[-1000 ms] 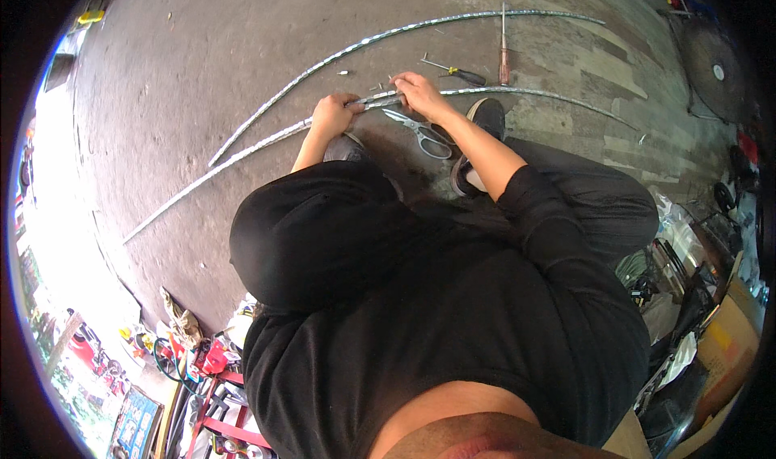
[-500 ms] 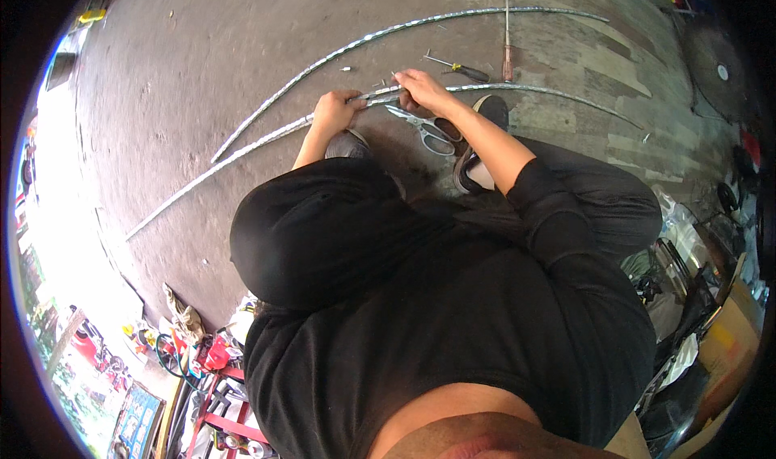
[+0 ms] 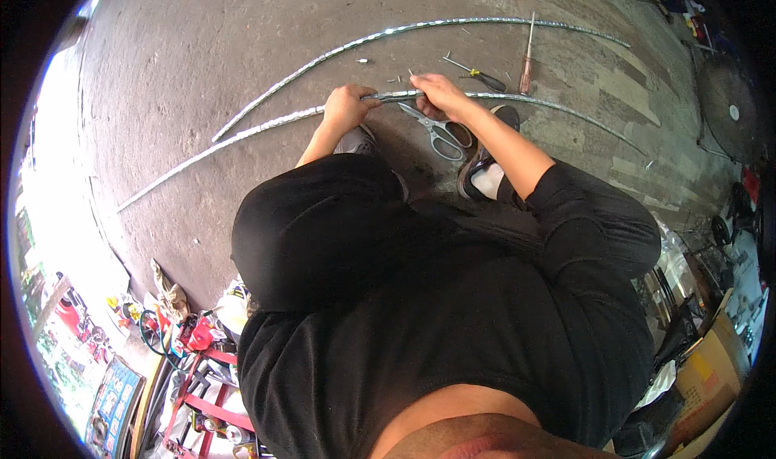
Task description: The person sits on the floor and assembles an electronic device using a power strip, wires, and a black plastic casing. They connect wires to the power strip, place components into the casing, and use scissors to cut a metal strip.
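A long, bent silvery strip (image 3: 267,124) with a ribbed, shiny surface lies across the floor in front of my feet. My left hand (image 3: 346,109) is closed around its middle. Just to the right, my right hand (image 3: 443,99) pinches the same strip, and a small thin pin (image 3: 411,73) sticks up by its fingertips. Between the hands the strip looks darker and doubled, though its detail is too small to read. Grey-handled scissors (image 3: 446,145) lie partly open just below my right hand. A second silvery strip (image 3: 347,46) curves along the floor farther away.
Beyond my right hand lie a screwdriver with a black and yellow handle (image 3: 487,80) and a long one with a reddish handle (image 3: 526,79). A small white piece (image 3: 362,61) rests between the strips. Clutter with red bars (image 3: 218,410) stands lower left; a cardboard box (image 3: 711,370), lower right.
The whole view has shifted and turned slightly. Both hands keep their grip on the nearer strip; the two strands between them, apart before, now look closer together.
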### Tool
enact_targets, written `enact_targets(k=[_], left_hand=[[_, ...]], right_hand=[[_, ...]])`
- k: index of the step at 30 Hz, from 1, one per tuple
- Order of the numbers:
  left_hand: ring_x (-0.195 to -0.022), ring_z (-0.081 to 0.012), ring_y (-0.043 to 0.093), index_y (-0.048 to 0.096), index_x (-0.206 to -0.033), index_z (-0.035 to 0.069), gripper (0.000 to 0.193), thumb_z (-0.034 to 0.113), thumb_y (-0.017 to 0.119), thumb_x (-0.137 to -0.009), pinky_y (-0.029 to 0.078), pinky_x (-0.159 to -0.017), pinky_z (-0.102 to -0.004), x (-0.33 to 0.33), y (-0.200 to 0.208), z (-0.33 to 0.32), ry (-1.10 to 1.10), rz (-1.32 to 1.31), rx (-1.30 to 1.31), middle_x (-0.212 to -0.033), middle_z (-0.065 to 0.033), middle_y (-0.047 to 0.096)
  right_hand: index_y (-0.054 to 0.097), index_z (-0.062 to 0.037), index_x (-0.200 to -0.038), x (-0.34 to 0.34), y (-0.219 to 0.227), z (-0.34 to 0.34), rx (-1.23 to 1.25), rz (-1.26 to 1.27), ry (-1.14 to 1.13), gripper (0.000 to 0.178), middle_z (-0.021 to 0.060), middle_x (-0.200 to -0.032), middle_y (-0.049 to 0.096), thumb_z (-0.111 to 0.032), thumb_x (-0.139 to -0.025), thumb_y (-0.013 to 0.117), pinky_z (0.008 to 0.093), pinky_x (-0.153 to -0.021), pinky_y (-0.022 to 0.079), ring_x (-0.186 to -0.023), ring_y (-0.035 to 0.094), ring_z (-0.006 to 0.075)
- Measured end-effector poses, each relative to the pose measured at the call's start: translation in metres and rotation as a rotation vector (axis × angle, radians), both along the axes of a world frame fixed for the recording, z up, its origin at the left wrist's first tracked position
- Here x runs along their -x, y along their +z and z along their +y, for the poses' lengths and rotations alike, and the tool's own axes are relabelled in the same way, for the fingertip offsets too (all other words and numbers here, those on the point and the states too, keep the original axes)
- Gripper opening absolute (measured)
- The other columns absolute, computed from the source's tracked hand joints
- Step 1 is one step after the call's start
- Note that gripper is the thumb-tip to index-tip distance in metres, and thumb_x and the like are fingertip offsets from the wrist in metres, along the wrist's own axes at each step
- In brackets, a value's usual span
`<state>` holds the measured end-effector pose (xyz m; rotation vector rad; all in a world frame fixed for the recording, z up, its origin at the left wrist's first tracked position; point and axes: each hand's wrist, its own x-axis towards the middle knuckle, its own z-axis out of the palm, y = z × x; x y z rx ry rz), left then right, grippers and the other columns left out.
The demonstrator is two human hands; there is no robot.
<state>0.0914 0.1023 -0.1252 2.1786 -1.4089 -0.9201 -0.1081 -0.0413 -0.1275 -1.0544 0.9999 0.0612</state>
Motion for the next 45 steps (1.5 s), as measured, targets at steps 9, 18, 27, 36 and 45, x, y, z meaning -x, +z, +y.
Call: enact_targets(k=[9, 18, 27, 36, 45], left_hand=[[-0.091, -0.0331, 0.068, 0.076, -0.101, 0.014, 0.031, 0.033, 0.075, -0.078, 0.053, -0.081, -0.0413, 0.0, -0.01, -0.005, -0.007, -0.007, -0.007, -0.096, -0.0137, 0.071], [-0.093, -0.0323, 0.067, 0.074, -0.104, 0.012, 0.033, 0.032, 0.074, -0.078, 0.052, -0.082, -0.0413, 0.002, -0.014, 0.0, 0.014, -0.026, -0.015, -0.098, -0.0126, 0.07], [-0.098, -0.0323, 0.067, 0.072, -0.11, 0.014, 0.04, 0.035, 0.076, -0.077, 0.051, -0.086, -0.0415, 0.005, 0.002, -0.002, -0.098, 0.079, -0.068, -0.102, -0.0148, 0.07], [-0.098, -0.0367, 0.065, 0.07, -0.104, 0.004, 0.031, 0.026, 0.072, -0.081, 0.051, -0.086, -0.0432, 0.012, -0.015, -0.013, -0.119, 0.072, -0.115, -0.102, -0.0184, 0.069], [-0.086, -0.0259, 0.069, 0.071, -0.108, 0.009, 0.031, 0.026, 0.074, -0.083, 0.052, -0.077, -0.0362, 0.011, -0.016, -0.017, -0.043, 0.11, -0.042, -0.092, -0.0158, 0.071]], right_hand=[[0.057, -0.0045, -0.121, 0.005, -0.002, 0.019, 0.466, -0.038, 0.051, 0.03, 0.0087, -0.079, 0.06, -0.024, -0.101, 0.048, 0.0297, -0.055, 0.045, -0.06, 0.055, 0.0155], [0.061, -0.0044, -0.113, -0.015, -0.001, -0.044, -0.299, 0.123, 0.289, 0.029, 0.0044, -0.067, 0.057, -0.029, -0.098, 0.056, 0.0267, -0.043, 0.039, -0.05, 0.05, 0.0112], [0.059, -0.0043, -0.115, -0.139, -0.06, -0.025, 1.095, 0.068, 0.764, 0.039, 0.0171, -0.116, 0.061, -0.02, -0.081, 0.072, 0.0436, -0.087, 0.051, -0.105, 0.061, 0.0343], [0.061, 0.0029, -0.112, -0.052, -0.039, -0.043, 0.243, -0.125, 0.13, 0.032, 0.0106, -0.095, 0.068, -0.012, -0.086, 0.071, 0.0281, -0.066, 0.055, -0.076, 0.067, 0.0145], [0.066, 0.005, -0.112, 0.043, -0.007, -0.003, 0.108, -0.158, -0.202, 0.028, 0.0116, -0.097, 0.071, 0.0, -0.085, 0.066, 0.0263, -0.076, 0.054, -0.085, 0.068, 0.0162]])
